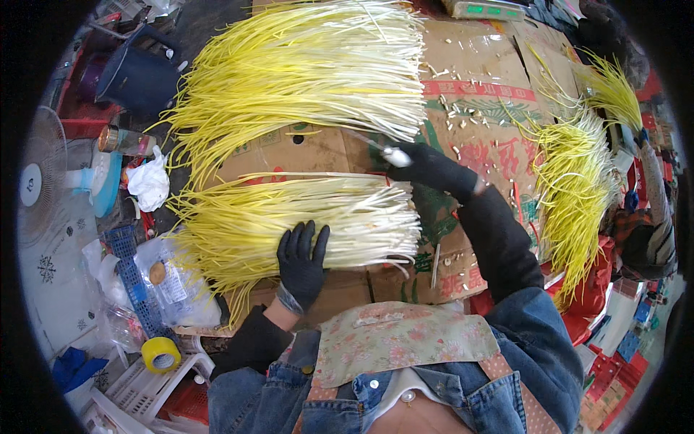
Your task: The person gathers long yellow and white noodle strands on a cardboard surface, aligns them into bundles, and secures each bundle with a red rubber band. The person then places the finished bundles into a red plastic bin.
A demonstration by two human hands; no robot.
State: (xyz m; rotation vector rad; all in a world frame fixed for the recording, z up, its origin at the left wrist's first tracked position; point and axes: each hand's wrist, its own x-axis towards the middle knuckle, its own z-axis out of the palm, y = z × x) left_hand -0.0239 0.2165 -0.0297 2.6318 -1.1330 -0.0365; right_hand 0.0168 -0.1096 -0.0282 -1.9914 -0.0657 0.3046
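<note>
A bundle of yellow chives point(347, 222) lies on printed cardboard point(309, 157), its white ends to the right. My left hand point(303, 266), in a black glove, rests flat on its near side, fingers spread. In a black glove too, my right hand point(428, 168) closes around the white handle of a thin tool point(397, 157), apparently a knife; its narrow metal part points up and left between the two bundles. A larger bundle of the same chives point(325, 70) lies beyond. Short cut white stem ends point(461, 114) are scattered on the cardboard at the right.
More loose chives point(574, 190) are heaped at the right edge, close to another person's patterned sleeve point(656, 179). A scale with a green display point(485, 10) stands at the top. On the left are a fan point(40, 179), a dark bucket point(135, 70), a blue plastic basket point(135, 282) and yellow tape point(161, 355).
</note>
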